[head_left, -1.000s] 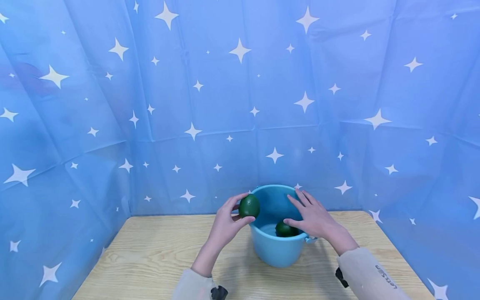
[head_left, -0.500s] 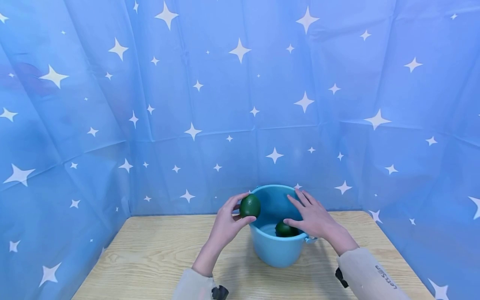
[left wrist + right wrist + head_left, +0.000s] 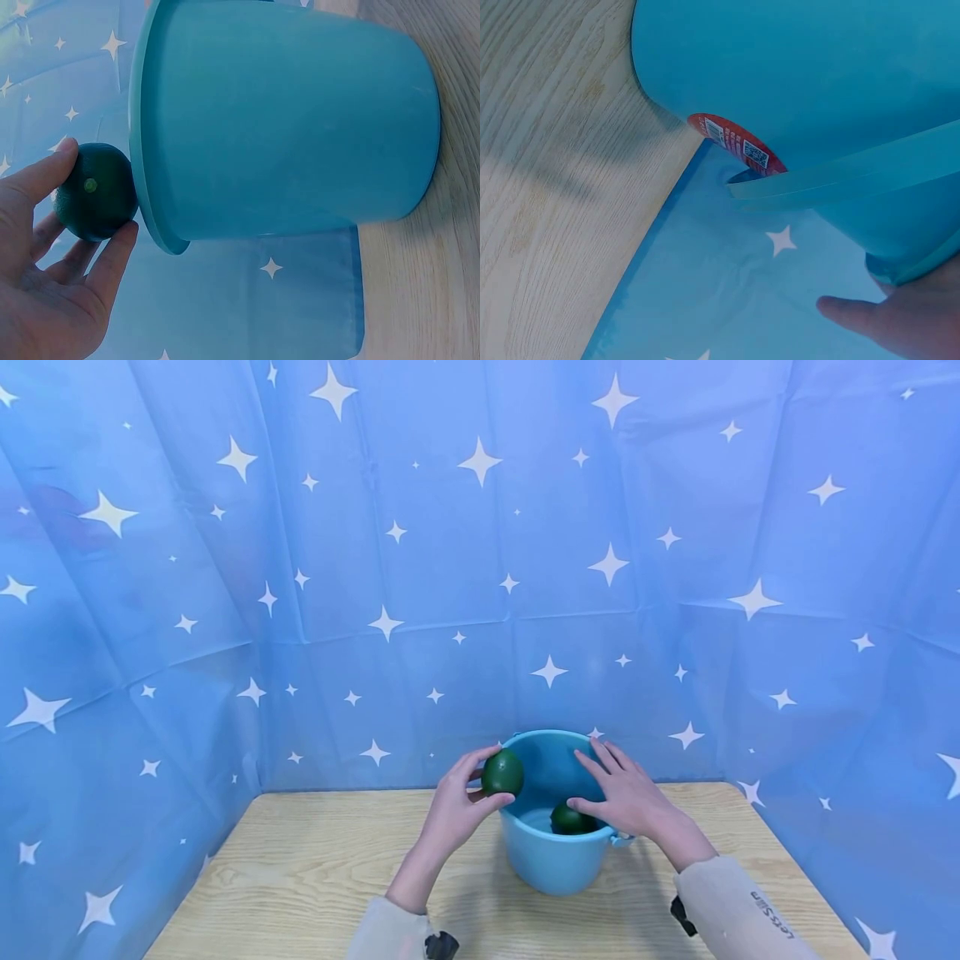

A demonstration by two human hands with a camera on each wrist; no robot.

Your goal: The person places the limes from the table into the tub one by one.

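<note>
My left hand [image 3: 454, 803] pinches a dark green lime [image 3: 502, 772] between thumb and fingertips at the left rim of a light blue bucket [image 3: 553, 864]. In the left wrist view the lime [image 3: 97, 191] shows its pale stem spot and sits right at the bucket's rim. A second lime [image 3: 572, 820] lies inside the bucket, partly hidden by the front wall and my right thumb. Spread fingers of my right hand [image 3: 637, 797] reach over the bucket's right rim and grip nothing.
The bucket stands upright on a light wooden table [image 3: 322, 868]. Its handle [image 3: 847, 176] hangs on the right side, near a red label [image 3: 735, 142]. A blue curtain [image 3: 450, 568] with white stars surrounds the table at the back and sides.
My left hand has shifted very slightly to the right with the lime, toward the bucket's opening. The right hand and the bucket have stayed in place.
</note>
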